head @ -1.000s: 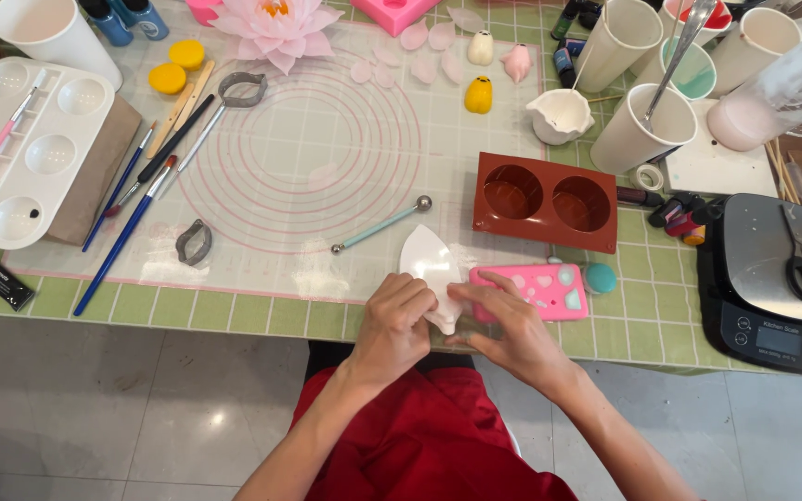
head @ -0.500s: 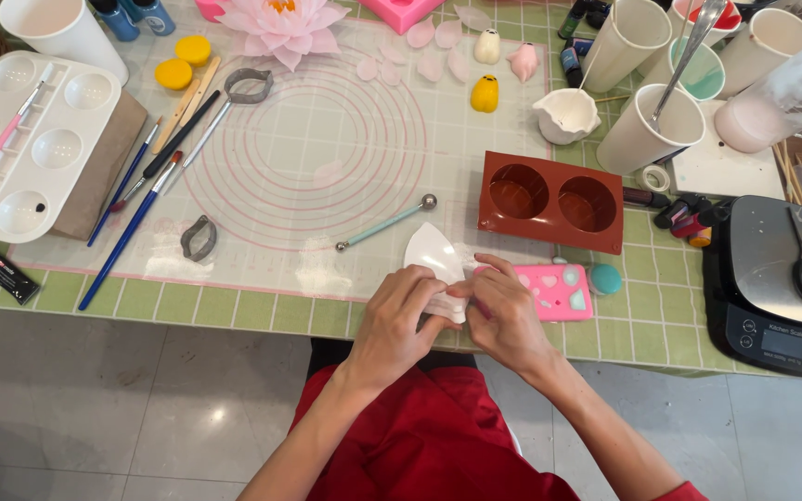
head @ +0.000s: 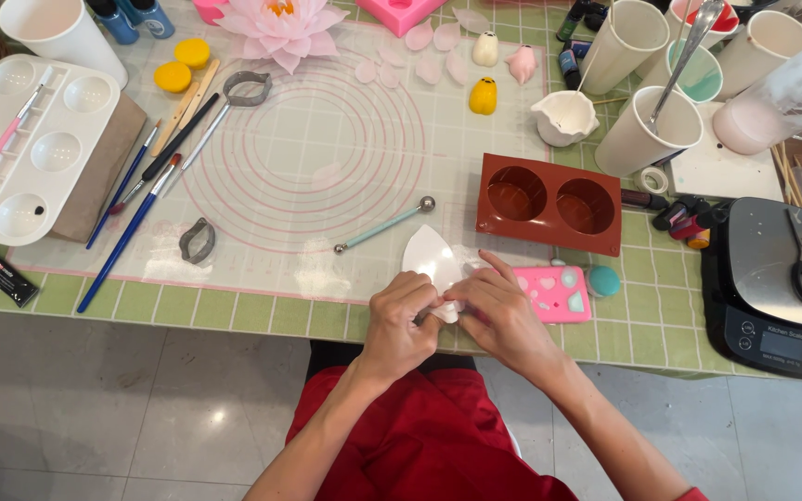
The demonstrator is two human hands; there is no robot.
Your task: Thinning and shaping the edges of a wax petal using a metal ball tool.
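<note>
Head view, petal: a thin, smooth white petal-shaped piece (head: 432,260), broad and rounded low down, tapering to a tip; looks soft and matte.
Grip: the left hand (head: 403,320) and right hand (head: 503,311) both pinch closed on the petal's lower end, fingertips meeting at the table's near edge.
Axis: the petal's long axis runs from the pinch up and away from the person, tip pointing toward the mat's centre.
Just beyond the tip: a slim ball-ended tool (head: 384,225), pale blue shaft with metal balls, lying slantwise.
Right of the grip: a flat pink mould (head: 554,294) with small cavities, touching the right hand's side; past it a rust-brown two-cup silicone mould (head: 549,203).
Left of the grip, well apart: a grey metal cutter (head: 197,240).
Surface: a translucent mat (head: 308,167) printed with pink concentric rings over a green gridded board.
Room: glossy grey floor tiles (head: 95,408) below the table edge; red garment at the person's lap.
</note>
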